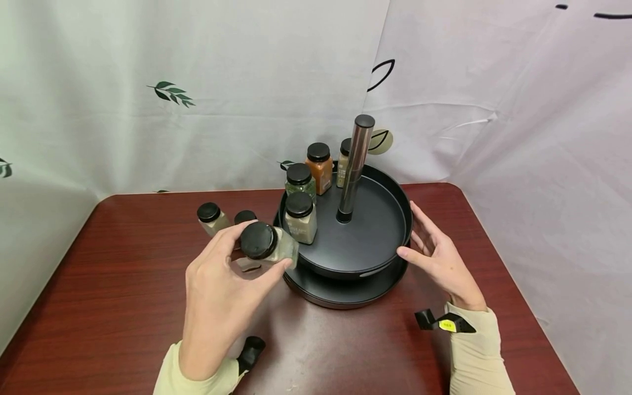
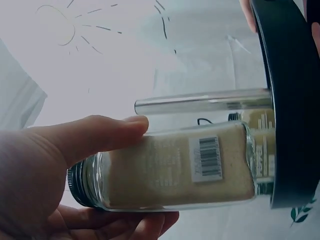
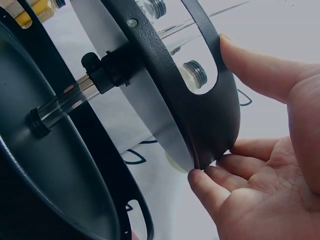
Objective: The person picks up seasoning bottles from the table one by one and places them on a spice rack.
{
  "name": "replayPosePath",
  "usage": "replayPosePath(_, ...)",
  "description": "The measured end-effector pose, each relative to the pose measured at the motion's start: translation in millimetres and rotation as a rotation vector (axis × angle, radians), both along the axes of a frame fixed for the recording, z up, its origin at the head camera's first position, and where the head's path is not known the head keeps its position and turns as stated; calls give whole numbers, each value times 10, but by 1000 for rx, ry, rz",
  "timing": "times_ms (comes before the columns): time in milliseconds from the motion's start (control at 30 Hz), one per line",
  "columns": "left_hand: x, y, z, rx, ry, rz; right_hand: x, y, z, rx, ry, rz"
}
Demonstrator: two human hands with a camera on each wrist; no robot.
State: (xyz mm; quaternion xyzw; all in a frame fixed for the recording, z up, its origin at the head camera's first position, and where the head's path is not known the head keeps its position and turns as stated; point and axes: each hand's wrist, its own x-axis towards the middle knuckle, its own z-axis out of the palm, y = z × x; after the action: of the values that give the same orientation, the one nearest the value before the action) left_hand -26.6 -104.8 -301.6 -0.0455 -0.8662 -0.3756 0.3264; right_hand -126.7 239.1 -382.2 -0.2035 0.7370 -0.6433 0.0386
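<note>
My left hand (image 1: pixel 217 291) holds a square glass spice jar (image 1: pixel 282 248) with a black lid and pale beige contents between thumb and fingers. It is tilted, lid toward me, just off the left rim of the black two-tier spice rack (image 1: pixel 375 230). A barcode label (image 2: pixel 206 159) shows on the jar in the left wrist view. Touching the upper tray's right outer wall (image 3: pixel 215 120) with spread thumb and fingertips is my right hand (image 1: pixel 441 263). On that tray stand a beige jar (image 1: pixel 302 224), a green jar (image 1: pixel 300 184), an orange jar (image 1: pixel 321 171) and another pale jar (image 1: pixel 343 170).
A metal post (image 1: pixel 355 164) rises from the middle of the rack. The lower tray (image 1: pixel 340 295) sits beneath. Left of the rack, a pale jar (image 1: pixel 213 219) and another black-lidded jar (image 1: pixel 244 217) stand on the red-brown table (image 1: pixel 123 285). A white curtain (image 1: pixel 237 82) hangs behind.
</note>
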Motion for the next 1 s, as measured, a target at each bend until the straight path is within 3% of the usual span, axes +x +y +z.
replayPosePath(167, -36, 98, 27, 25, 7, -66, -1, -2, -3, -4, 2, 2)
replayPosePath(367, -110, 218, 26, 13, 6, -77, 2, -6, 1, -21, 2, 6)
replayPosePath(1000, -295, 530, -142, 55, -58, -129, 1, 0, -12, -17, -2, 9)
